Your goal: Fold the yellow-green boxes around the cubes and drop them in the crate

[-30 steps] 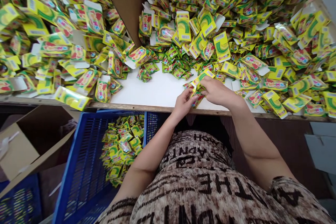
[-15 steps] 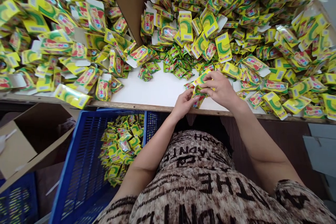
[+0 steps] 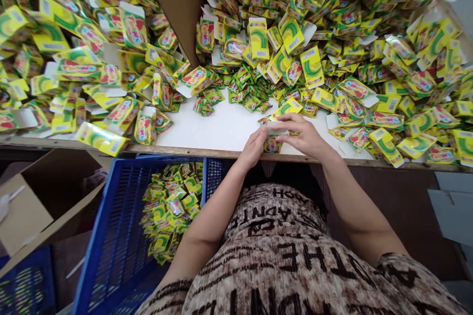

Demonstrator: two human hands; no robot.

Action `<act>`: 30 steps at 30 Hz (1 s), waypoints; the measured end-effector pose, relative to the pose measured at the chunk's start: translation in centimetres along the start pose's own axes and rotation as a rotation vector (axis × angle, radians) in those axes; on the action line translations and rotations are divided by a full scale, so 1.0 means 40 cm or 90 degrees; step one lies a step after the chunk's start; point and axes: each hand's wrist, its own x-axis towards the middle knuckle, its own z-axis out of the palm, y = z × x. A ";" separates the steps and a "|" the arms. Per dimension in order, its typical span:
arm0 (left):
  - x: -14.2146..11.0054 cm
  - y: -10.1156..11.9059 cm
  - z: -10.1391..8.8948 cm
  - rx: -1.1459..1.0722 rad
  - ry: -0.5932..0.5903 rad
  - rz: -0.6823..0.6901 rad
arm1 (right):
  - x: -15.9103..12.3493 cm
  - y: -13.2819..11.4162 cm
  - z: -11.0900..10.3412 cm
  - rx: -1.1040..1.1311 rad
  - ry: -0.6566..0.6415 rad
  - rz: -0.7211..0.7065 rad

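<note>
Yellow-green sachet pack (image 3: pixel 272 144) pinched between our left hand (image 3: pixel 254 147) and right hand (image 3: pixel 303 135), at the worktop (image 3: pixel 221 128) near edge.

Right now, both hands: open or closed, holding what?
Left hand: closed, holding a small yellow packet.
Right hand: closed, fingers pinching that packet's white flap.

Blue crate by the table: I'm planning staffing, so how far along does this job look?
Apparently done: small yellow-green sachets fill part of the blue crate. In hand: the left hand and right hand hold a sachet above the white table. Left: large heaps of yellow-green packets cover most of the table, so it looks early.
</note>
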 end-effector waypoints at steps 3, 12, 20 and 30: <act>0.002 0.015 -0.002 -0.087 -0.028 -0.090 | -0.034 0.016 0.020 0.244 0.177 0.116; 0.008 0.028 0.010 -0.139 0.080 -0.069 | -0.022 0.007 0.085 0.286 0.210 0.221; 0.026 -0.001 0.019 0.025 0.174 0.101 | -0.005 0.030 0.093 0.377 0.255 0.244; 0.030 0.005 0.003 0.112 0.133 0.165 | -0.022 0.024 0.087 0.380 0.247 0.245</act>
